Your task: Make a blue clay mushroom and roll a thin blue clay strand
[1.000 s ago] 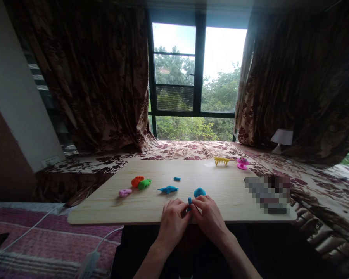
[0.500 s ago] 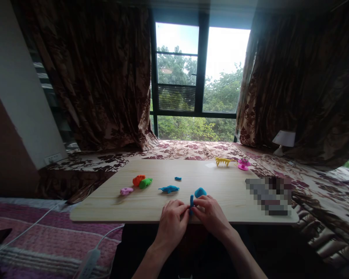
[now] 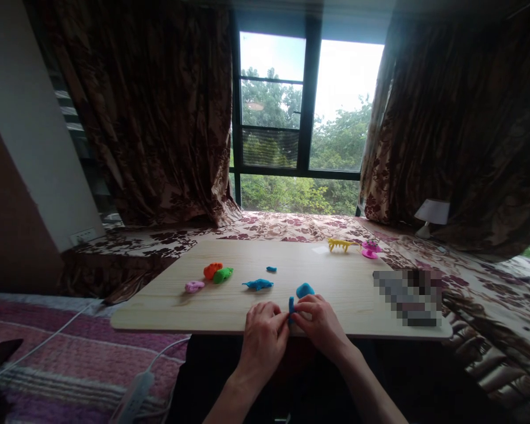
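Note:
A short roll of blue modelling clay (image 3: pixel 291 304) stands between my two hands at the near edge of the board. My left hand (image 3: pixel 265 330) pinches it from the left, and my right hand (image 3: pixel 318 324) closes on it from the right; the fingertips partly hide its lower end. Just beyond my right fingers lies a rounded blue clay lump (image 3: pixel 305 290). A blue clay figure with a pointed end (image 3: pixel 258 284) rests to the left, and a small blue clay piece (image 3: pixel 271 269) lies behind it.
On the wooden board (image 3: pixel 159 312) are orange clay (image 3: pixel 212 270), green clay (image 3: pixel 223 275) and pink clay (image 3: pixel 195 286) at left. A yellow animal-like figure (image 3: pixel 339 245) and a magenta stand-like piece (image 3: pixel 371 249) stand at the far right. A blurred-out object (image 3: pixel 408 297) covers the right side.
The view has shifted slightly. Both hands stay at the same spot with the blue clay roll between them; the other clay pieces have not moved on the board.

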Demonstrator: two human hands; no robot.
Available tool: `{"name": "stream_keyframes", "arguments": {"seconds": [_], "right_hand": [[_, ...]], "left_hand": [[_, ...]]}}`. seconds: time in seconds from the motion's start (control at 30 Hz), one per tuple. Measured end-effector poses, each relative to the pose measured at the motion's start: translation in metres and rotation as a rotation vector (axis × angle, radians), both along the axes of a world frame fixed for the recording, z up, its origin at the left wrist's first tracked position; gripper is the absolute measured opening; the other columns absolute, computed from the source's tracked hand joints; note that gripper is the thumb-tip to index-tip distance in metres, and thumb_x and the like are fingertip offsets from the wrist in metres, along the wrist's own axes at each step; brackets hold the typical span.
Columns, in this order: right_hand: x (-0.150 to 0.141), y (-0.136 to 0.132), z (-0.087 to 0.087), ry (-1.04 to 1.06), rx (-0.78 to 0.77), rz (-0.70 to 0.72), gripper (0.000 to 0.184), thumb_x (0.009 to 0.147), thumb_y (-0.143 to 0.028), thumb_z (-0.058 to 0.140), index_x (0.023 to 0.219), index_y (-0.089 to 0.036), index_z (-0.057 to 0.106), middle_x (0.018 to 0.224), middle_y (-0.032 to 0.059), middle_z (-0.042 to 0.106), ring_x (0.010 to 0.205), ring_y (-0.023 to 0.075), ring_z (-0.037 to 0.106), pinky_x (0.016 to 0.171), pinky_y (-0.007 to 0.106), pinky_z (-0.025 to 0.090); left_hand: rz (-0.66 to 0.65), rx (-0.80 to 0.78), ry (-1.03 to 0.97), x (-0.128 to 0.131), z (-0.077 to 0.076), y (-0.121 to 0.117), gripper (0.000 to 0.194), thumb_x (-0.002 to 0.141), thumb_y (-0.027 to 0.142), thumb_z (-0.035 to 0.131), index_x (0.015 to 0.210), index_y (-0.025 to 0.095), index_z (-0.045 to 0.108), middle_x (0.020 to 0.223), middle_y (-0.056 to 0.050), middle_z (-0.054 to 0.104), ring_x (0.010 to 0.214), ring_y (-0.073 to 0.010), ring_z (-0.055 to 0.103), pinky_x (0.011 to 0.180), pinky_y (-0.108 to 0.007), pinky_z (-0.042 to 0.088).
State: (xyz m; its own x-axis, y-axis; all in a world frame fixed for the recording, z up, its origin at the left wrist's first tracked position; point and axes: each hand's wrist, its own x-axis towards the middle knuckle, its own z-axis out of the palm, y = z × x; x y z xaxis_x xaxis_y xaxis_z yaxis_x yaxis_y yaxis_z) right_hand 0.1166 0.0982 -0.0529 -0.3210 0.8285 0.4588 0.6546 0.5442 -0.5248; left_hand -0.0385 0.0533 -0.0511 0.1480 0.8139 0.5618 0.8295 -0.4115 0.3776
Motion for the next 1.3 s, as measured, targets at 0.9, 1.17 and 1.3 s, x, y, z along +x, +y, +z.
{"name": "stream_keyframes", "arguments": {"seconds": [0.9, 1.17, 1.3], "right_hand": [[0.011, 0.005, -0.007, 0.045, 0.038, 0.062, 0.02, 0.087, -0.023, 0.054, 0.098, -0.027, 0.071, 0.093, 0.002, 0.068, 0.089, 0.0189, 0.057, 0.084, 0.031, 0.043], [0.01, -0.015, -0.009, -0.004, 0.082, -0.011, 0.051, 0.072, 0.002, 0.046, 0.112, -0.025, 0.063, 0.108, 0.0055, 0.063, 0.103, 0.0227, 0.05, 0.089, 0.036, 0.039], [0.0, -0.023, -0.009, -0.037, 0.093, -0.039, 0.049, 0.073, 0.001, 0.046, 0.109, -0.027, 0.064, 0.106, 0.0052, 0.062, 0.103, 0.0234, 0.049, 0.089, 0.037, 0.037]], "left_hand": [[0.022, -0.033, -0.09, -0.004, -0.005, 0.014, 0.018, 0.078, 0.026, 0.058, 0.092, 0.026, 0.069, 0.082, -0.003, 0.065, 0.089, -0.0232, 0.057, 0.082, -0.038, 0.042], [0.016, -0.008, -0.063, -0.005, -0.008, 0.01, 0.025, 0.084, 0.025, 0.049, 0.101, 0.026, 0.067, 0.092, -0.005, 0.064, 0.094, -0.0234, 0.056, 0.084, -0.04, 0.043], [0.01, 0.0, -0.03, 0.002, -0.008, 0.007, 0.027, 0.084, 0.023, 0.048, 0.102, 0.029, 0.067, 0.09, -0.005, 0.062, 0.092, -0.0234, 0.055, 0.084, -0.041, 0.043]]}}
